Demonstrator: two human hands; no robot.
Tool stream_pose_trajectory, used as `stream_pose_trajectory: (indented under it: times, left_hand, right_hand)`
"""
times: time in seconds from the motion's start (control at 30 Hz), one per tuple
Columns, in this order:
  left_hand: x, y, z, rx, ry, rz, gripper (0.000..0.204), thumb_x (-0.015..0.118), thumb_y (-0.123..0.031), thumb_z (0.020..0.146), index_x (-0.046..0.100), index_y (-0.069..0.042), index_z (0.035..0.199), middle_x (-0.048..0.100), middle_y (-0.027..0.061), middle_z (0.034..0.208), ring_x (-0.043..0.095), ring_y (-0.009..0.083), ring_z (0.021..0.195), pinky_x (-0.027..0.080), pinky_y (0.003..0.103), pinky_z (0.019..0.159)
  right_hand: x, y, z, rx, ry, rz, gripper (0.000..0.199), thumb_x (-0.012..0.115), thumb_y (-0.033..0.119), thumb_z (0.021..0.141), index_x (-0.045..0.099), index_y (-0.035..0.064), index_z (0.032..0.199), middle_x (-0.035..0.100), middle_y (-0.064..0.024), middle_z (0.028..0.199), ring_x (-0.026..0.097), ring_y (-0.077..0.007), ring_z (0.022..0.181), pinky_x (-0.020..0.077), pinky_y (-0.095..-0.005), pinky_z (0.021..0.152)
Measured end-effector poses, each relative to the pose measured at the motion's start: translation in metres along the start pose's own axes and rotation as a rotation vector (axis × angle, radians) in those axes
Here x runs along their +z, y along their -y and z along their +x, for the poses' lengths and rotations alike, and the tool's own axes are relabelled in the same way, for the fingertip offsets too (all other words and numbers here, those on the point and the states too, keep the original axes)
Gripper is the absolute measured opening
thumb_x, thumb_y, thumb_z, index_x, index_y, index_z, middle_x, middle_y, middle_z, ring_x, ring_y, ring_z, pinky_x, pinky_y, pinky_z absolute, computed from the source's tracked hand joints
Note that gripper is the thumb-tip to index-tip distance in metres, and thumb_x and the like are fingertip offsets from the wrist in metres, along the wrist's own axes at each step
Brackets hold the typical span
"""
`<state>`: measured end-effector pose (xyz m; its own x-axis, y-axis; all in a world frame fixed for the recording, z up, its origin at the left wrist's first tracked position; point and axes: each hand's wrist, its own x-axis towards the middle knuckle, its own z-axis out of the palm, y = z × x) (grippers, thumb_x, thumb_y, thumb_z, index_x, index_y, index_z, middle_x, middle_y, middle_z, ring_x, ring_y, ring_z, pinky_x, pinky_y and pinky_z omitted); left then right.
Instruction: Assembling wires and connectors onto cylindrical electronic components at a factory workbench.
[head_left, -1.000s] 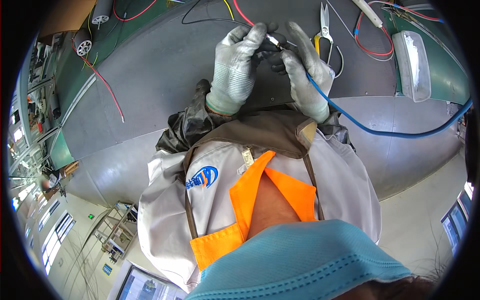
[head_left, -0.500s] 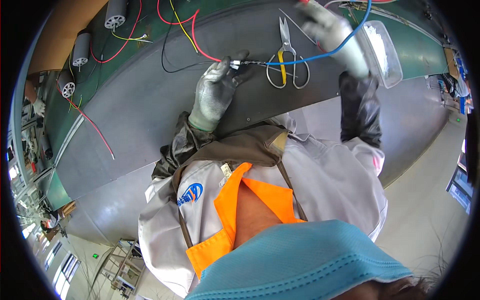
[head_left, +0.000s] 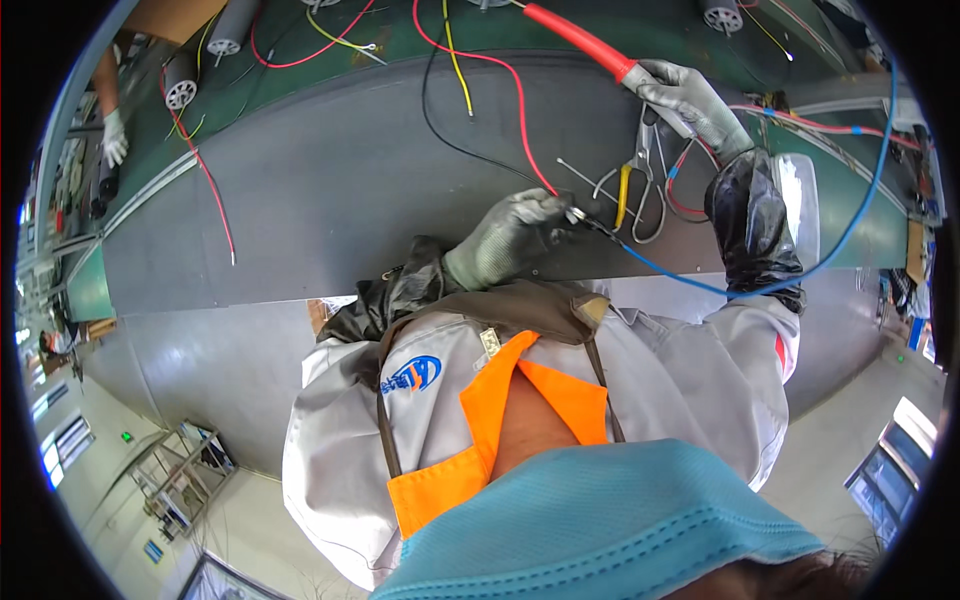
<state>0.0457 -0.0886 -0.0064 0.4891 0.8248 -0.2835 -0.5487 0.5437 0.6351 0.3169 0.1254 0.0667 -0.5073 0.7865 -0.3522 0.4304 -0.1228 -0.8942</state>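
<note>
My left hand (head_left: 510,235), in a grey-coated glove, pinches the wires where a red wire (head_left: 522,115), a black wire (head_left: 430,105) and a blue wire (head_left: 700,289) come together. A small shiny piece (head_left: 576,214) and a dark twisted stretch stick out beside the fingertips. My right hand (head_left: 695,105), also gloved, is closed around a long tool with a red sleeve (head_left: 580,40) and a silvery section; its exact kind is unclear. Below that hand lie scissors (head_left: 638,170) with one yellow-covered handle, and a thin rod (head_left: 590,185).
Grey cylindrical motors (head_left: 181,85) with loose leads stand on the green surface beyond the dark mat (head_left: 330,180). At the right is a clear plastic box (head_left: 808,210) with white contents. Another person's gloved hand (head_left: 114,138) shows at far left. The blue wire loops across my right sleeve.
My left hand has come nearer my body with the joined wires. My right hand, blurred before, now clearly holds the red-sleeved tool. The blue wire hangs lower, across my right forearm.
</note>
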Motion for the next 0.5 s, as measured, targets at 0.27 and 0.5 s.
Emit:
stream_pose_trajectory:
  times: [0.27,0.5]
  left_hand:
    - [0.004,-0.009,-0.005,-0.095,0.018,0.005,0.028,0.06,-0.028,0.103,0.063,-0.002,0.115,0.067,0.0,0.102,0.062,0.0054,0.085,0.049,0.023,0.079]
    - [0.019,-0.022,0.001,-0.096,0.013,-0.08,0.03,0.061,-0.029,0.102,0.064,-0.002,0.114,0.069,0.0022,0.102,0.065,0.0096,0.091,0.049,0.025,0.082]
  right_hand:
    - [-0.006,0.019,0.032,-0.193,0.149,0.098,0.051,0.06,0.022,0.099,0.05,-0.0012,0.143,0.067,-0.0061,0.116,0.064,-0.0065,0.089,0.0559,-0.022,0.073]
    - [-0.007,0.011,0.068,-0.068,0.052,-0.005,0.053,0.063,0.002,0.087,0.055,-0.0025,0.139,0.067,-0.0072,0.119,0.065,-0.0116,0.095,0.0532,-0.0236,0.087]
